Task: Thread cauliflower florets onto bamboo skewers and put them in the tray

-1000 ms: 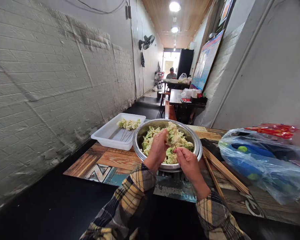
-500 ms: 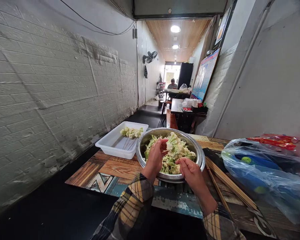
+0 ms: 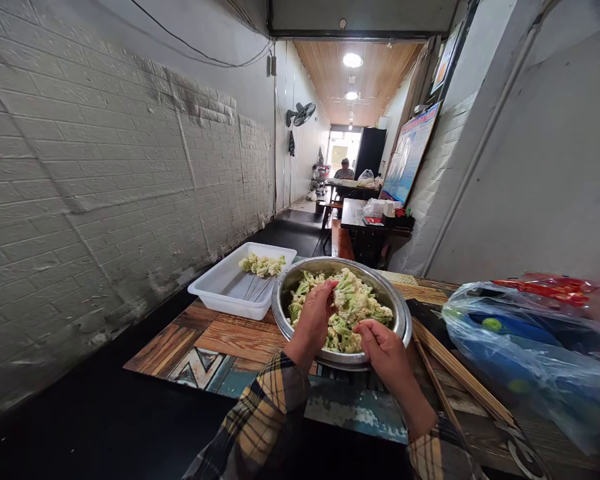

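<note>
Left hand (image 3: 314,317), partly curled, grips a cauliflower piece (image 3: 351,297) over the steel bowl (image 3: 337,358) on the bench (image 3: 250,337); right hand (image 3: 384,348) is pinched closed, its contents indistinct. Probably light and firm with crumbling curds, the piece is best held by its stem.

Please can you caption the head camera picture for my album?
Left hand and right hand at a round silver metal bowl of pale green cauliflower, near a white plastic tray.

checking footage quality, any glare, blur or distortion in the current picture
Head view: ceiling lights and far doorway glare white; plastic bag shows shiny highlights, smearing toward the right edge; left wall looks stretched, wide-angle; left hand and right hand read fairly sharp.
</note>
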The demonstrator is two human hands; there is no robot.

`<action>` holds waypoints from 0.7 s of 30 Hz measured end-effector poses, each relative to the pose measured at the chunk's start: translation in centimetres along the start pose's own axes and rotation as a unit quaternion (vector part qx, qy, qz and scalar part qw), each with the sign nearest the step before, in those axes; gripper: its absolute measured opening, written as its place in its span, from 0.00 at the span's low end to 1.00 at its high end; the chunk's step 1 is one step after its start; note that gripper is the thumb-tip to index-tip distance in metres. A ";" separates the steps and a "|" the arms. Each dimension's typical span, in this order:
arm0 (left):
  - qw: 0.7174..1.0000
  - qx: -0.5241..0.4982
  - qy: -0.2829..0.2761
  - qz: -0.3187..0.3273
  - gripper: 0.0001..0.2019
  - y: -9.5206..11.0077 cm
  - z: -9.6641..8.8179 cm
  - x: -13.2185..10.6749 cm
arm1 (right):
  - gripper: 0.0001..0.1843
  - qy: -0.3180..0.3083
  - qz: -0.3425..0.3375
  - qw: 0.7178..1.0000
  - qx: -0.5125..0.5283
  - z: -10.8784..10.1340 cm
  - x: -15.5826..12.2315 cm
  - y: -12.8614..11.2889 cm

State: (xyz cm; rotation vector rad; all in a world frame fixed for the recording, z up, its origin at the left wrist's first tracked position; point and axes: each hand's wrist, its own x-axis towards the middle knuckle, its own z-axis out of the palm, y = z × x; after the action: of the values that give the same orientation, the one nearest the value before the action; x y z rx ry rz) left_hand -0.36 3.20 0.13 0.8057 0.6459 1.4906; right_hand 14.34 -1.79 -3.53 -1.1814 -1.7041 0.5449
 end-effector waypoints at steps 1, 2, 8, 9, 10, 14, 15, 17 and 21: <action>1.000 0.001 -0.002 0.004 0.15 0.0 -0.1 0.0 | 0.19 -0.001 -0.001 1.000 -0.006 0.0 0.0 0.0; 1.000 0.003 -0.004 0.010 0.14 0.0 -0.1 -0.1 | 0.19 -0.002 -0.001 1.000 -0.012 0.0 0.0 -0.1; 0.999 0.052 0.006 0.007 0.13 0.0 -0.4 0.0 | 0.19 -0.004 -0.012 0.999 -0.035 0.0 0.1 -0.4; 0.999 0.048 0.004 0.004 0.13 0.0 -0.4 0.0 | 0.19 -0.003 -0.015 0.999 -0.037 0.1 0.1 -0.4; 0.999 0.038 -0.003 0.002 0.13 0.0 -0.3 0.0 | 0.19 -0.002 -0.019 0.999 -0.039 0.1 0.1 -0.3; 0.998 -0.003 -0.057 -0.027 0.16 -0.1 0.3 0.2 | 0.19 -0.011 -0.026 0.998 -0.049 0.2 0.2 -0.3; 0.997 -0.008 -0.064 -0.031 0.16 -0.1 0.4 0.3 | 0.19 -0.016 -0.025 0.998 -0.050 0.1 0.2 -0.4; 0.998 -0.015 -0.061 -0.031 0.17 -0.2 0.5 0.5 | 0.19 -0.024 -0.024 0.998 -0.053 0.1 0.4 -0.4; 0.999 -0.030 -0.024 -0.024 0.16 -0.4 0.6 0.9 | 0.20 -0.032 -0.015 0.997 -0.065 0.2 0.8 -0.4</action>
State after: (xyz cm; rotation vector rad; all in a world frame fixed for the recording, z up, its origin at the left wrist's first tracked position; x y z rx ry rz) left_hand 0.35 4.05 0.28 0.7715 0.5777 1.4362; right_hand 13.93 -1.24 -2.92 -1.2399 -1.8327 0.4637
